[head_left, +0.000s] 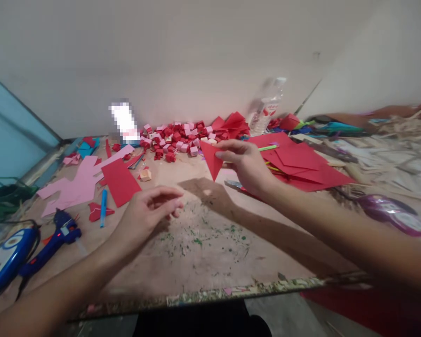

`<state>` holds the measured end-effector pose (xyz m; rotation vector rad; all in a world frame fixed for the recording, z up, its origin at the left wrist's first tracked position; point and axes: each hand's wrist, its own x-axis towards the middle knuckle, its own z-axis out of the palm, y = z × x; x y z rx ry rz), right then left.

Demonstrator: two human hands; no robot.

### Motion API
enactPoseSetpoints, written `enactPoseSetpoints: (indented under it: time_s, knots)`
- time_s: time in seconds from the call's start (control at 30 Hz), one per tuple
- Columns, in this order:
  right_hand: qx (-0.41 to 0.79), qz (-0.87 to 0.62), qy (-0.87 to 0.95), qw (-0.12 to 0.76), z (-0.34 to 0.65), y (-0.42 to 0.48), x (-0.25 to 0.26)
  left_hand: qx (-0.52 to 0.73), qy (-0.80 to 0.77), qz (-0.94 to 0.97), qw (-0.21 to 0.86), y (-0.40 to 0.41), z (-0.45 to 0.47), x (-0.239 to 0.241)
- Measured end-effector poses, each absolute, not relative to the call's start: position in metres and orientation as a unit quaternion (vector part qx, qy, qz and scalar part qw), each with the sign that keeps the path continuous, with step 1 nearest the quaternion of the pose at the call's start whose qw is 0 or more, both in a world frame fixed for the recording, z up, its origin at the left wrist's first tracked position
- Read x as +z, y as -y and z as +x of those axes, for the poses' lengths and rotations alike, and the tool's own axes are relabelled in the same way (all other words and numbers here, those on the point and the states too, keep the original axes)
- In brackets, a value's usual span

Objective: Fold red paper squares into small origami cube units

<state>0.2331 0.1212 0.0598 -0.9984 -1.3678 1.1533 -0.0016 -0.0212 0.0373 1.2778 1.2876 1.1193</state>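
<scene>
In my right hand (pixel 243 166) a folded red paper triangle (pixel 212 160) is pinched between thumb and fingers, its point hanging down above the table. My left hand (pixel 150 210) is held over the table with loosely curled fingers slightly apart and nothing visible in it. A red paper rectangle (pixel 120 182) lies just beyond the left hand. Beneath my right hand, a blade-like metal tool (pixel 234 184) shows in part. Behind the triangle spreads a heap of small red and pink folded paper cubes (pixel 177 138).
At left lie a blue glue gun (pixel 65 229), a blue pen (pixel 103 208) and pink paper cutouts (pixel 79 182). Red paper sheets (pixel 301 161) are stacked at right, near a plastic bottle (pixel 268 110) and a purple device (pixel 395 213). Green scraps (pixel 198 242) dot the wooden table (pixel 203 271).
</scene>
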Motion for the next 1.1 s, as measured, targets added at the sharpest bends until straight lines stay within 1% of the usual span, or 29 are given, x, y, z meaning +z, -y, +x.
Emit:
enactPoseSetpoints:
  time_s: [0.07, 0.2, 0.33, 0.5, 0.6, 0.77, 0.83, 0.93, 1.03, 1.1]
  knots:
    - [0.483, -0.412, 0.586, 0.504, 0.215, -0.086, 0.05, 0.506, -0.537, 0.487, 0.468, 0.02, 0.007, 0.029]
    - [0.545, -0.372, 0.613, 0.434, 0.192, -0.043, 0.037, 0.505, -0.531, 0.496, 0.466, 0.023, 0.016, 0.019]
    - [0.565, -0.344, 0.622, 0.419, 0.187, -0.033, 0.032, 0.522, -0.52, 0.522, 0.43, 0.018, 0.01, 0.012]
    - [0.555, -0.336, 0.664, 0.373, 0.188, -0.039, 0.021, 0.546, -0.463, 0.512, 0.475, 0.003, -0.002, 0.0]
    - [0.527, -0.34, 0.677, 0.385, 0.184, -0.042, 0.014, 0.574, -0.455, 0.482, 0.481, -0.003, -0.007, -0.007]
    - [0.486, -0.339, 0.658, 0.465, 0.174, -0.049, 0.006, 0.563, -0.507, 0.431, 0.49, -0.004, -0.012, -0.006]
    - [0.507, -0.346, 0.631, 0.475, 0.173, -0.054, 0.003, 0.562, -0.52, 0.409, 0.496, -0.003, -0.014, -0.004]
    - [0.592, -0.341, 0.567, 0.461, 0.174, -0.061, -0.003, 0.574, -0.543, 0.379, 0.481, -0.005, -0.016, -0.003]
    - [0.665, -0.322, 0.536, 0.408, 0.175, -0.063, -0.005, 0.581, -0.561, 0.373, 0.457, -0.007, -0.019, -0.003]
    - [0.671, -0.326, 0.552, 0.373, 0.175, -0.063, -0.004, 0.579, -0.561, 0.372, 0.46, -0.006, -0.019, -0.003]
